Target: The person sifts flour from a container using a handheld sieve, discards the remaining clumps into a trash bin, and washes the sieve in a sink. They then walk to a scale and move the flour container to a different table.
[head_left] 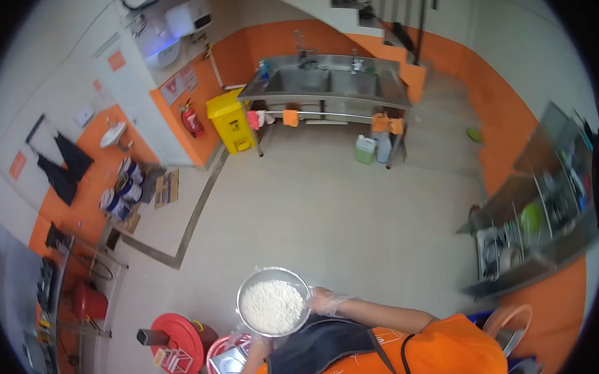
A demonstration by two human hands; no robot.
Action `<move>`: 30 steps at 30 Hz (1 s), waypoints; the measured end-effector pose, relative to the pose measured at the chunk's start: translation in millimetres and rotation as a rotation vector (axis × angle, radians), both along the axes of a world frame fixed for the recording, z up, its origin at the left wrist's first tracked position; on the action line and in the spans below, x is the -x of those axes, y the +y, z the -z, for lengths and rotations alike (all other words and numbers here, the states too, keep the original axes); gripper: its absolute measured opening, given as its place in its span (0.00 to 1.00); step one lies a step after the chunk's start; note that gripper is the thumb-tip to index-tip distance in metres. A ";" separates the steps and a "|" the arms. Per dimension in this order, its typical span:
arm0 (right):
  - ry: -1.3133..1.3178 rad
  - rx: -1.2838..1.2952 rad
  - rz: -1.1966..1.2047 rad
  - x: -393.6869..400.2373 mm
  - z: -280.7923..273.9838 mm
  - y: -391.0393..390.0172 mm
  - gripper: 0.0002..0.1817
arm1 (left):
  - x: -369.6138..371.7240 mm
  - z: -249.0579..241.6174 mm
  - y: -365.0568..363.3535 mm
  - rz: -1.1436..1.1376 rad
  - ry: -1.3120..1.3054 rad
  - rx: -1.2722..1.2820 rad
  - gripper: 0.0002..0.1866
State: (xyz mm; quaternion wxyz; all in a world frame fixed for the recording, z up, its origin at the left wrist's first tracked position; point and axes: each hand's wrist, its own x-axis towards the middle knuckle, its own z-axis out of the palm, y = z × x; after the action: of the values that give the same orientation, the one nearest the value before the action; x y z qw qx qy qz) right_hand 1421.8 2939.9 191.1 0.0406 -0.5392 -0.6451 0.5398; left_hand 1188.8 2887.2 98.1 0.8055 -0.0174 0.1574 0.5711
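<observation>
Both my hands hold a round metal strainer (242, 287) in front of my body. Inside it lies a heap of white, crumbly-looking food (273, 307), perhaps rice; its exact kind is hard to make out. My right hand (324, 301), in a clear plastic glove, grips the rim at the right side. On the near left side, my left hand (255, 344), gloved too, is at the strainer's lower edge, its fingers mostly hidden. A dark apron (318, 352) over an orange shirt shows just below the strainer.
A red lidded bin (179, 342) and a red basket (214, 367) with containers stand at lower left. A steel double sink (321, 84) is at the back, beside a yellow bin (232, 123). At right is a dish rack (532, 222); paint buckets (127, 189) stand left.
</observation>
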 end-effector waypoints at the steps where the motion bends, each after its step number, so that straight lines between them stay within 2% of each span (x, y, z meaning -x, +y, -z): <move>1: 0.054 -0.058 0.047 1.7 -7.2 30.9 0.18 | 6.6 -3.7 42.6 0.006 -0.009 -0.007 0.34; 4: -0.015 0.084 0.105 2.7 -31.8 146.5 0.18 | 5.0 -27.6 169.7 0.049 -0.013 -0.036 0.34; 7: -0.018 0.050 0.121 -13.7 -29.1 276.9 0.19 | -9.0 -63.2 304.1 0.126 0.066 -0.067 0.34; 9: -0.024 0.066 0.144 -20.9 -18.2 358.7 0.23 | -16.8 -56.7 395.9 0.186 0.095 -0.046 0.34; 10: -0.010 0.048 0.185 -14.8 -4.9 382.4 0.23 | -16.5 -53.3 418.3 0.160 0.107 -0.080 0.35; 11: -0.039 0.038 0.169 -13.6 20.4 423.3 0.23 | -21.0 -45.4 455.5 0.124 0.111 -0.099 0.36; 13: -0.076 0.055 0.130 -16.0 37.6 501.0 0.24 | -26.7 -33.6 529.8 0.137 0.037 -0.047 0.36; 15: -0.036 -0.069 0.039 -11.0 24.9 588.5 0.25 | -24.7 -37.7 597.5 0.047 0.166 -0.047 0.34; 18: -0.027 0.009 -0.149 35.5 -2.5 702.6 0.26 | 28.4 -46.1 679.2 -0.089 0.204 -0.010 0.34; 21: -0.088 -0.040 -0.210 80.0 -26.4 810.8 0.27 | 57.5 -46.2 765.7 -0.271 0.152 -0.004 0.34; 23: -0.042 -0.159 -0.275 116.9 -38.5 869.1 0.27 | 93.0 -53.3 813.0 -0.310 0.183 0.021 0.33; 24: -0.045 -0.109 -0.306 130.3 -35.5 886.3 0.28 | 103.4 -54.2 825.7 -0.352 0.206 0.012 0.33; 27: -0.049 -0.153 -0.311 185.5 22.6 963.4 0.30 | 160.5 -15.5 902.2 -0.383 0.201 0.041 0.33; 30: -0.016 -0.046 -0.342 242.2 30.9 1050.0 0.29 | 220.3 -1.3 982.5 -0.438 0.341 0.074 0.32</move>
State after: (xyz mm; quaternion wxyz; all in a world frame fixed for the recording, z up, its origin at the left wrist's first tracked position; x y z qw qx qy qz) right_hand 1179.6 3989.8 160.3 -0.0448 -0.4249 -0.7399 0.5197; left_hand 968.5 3869.7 99.4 0.6236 0.0159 0.3037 0.7202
